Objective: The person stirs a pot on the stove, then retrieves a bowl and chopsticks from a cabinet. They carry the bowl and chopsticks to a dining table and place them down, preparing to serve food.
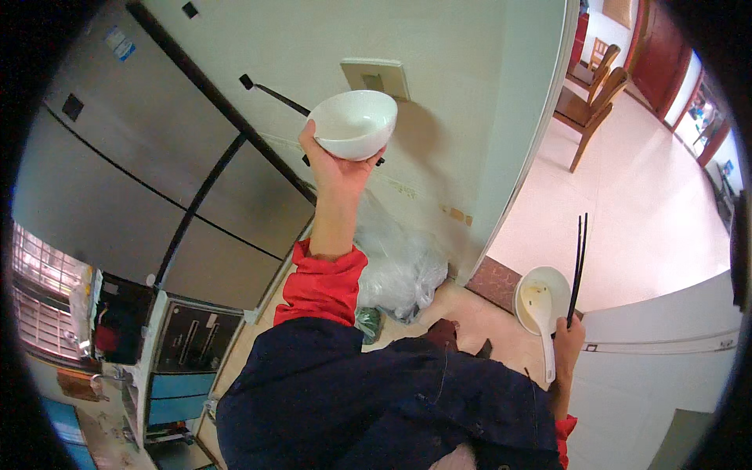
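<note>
A white bowl [352,124] is held up in my left hand [341,167], with the thumb at its rim and the palm beneath. Behind it is the wall with a light switch plate [385,79]. My right hand [570,341], low at the right, grips a second white bowl [557,288] together with a pair of dark chopsticks [578,270] that point away from me. A white spoon [539,308] rests in this second bowl, its handle sticking out over the rim towards me. Some yellowish residue with dark bits shows in the spoon's bowl.
Clear plastic bags [402,270] lie on the floor against the wall. A grey refrigerator [147,129] stands at the left, beyond it a kitchen counter with blue drawers [182,396]. At the right, a doorway opens onto a room with wooden chairs [596,108]; a white appliance [658,352] is close to my right hand.
</note>
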`<action>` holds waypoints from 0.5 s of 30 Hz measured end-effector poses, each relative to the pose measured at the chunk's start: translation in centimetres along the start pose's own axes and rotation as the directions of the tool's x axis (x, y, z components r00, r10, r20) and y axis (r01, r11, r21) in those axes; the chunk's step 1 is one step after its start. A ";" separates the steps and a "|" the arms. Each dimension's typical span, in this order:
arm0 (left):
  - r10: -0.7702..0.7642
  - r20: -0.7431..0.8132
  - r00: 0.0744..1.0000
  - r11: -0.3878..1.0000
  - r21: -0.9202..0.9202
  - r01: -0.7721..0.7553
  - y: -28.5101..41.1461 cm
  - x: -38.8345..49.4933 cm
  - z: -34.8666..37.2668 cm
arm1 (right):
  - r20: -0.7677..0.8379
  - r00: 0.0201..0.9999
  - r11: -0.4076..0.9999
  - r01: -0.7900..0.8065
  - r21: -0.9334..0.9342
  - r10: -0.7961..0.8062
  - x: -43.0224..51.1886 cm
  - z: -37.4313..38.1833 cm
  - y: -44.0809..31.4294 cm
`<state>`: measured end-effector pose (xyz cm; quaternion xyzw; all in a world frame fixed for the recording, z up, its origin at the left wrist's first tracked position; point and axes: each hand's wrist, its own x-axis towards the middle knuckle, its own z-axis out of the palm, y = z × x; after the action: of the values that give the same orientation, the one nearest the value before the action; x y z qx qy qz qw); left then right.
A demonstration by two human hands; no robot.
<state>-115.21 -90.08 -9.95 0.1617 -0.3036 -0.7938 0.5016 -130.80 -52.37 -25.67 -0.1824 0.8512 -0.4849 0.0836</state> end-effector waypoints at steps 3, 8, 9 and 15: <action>0.014 -0.048 0.999 0.998 0.063 -0.011 1.4 0.3 -0.9 | 0.004 0.999 0.998 -0.051 -0.036 0.051 0.4 0.0 0.1; 0.053 -0.167 0.985 0.992 0.124 -0.033 3.6 2.3 -1.6 | 0.057 0.997 0.991 -0.034 -0.131 0.042 3.9 1.0 0.1; 0.064 -0.202 0.977 0.990 0.135 -0.037 4.2 1.9 -1.7 | 0.078 0.996 0.989 -0.037 -0.141 0.048 4.2 0.7 -0.3; 0.211 -0.272 0.939 0.959 0.242 -0.146 8.7 -1.2 -3.2 | 0.178 0.984 0.992 0.001 -0.123 0.021 5.7 0.0 -3.8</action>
<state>-106.83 -92.69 -6.85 0.3040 -0.3238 -0.6735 0.5909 -135.20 -56.35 -22.21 -0.2258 0.8694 -0.4127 0.1511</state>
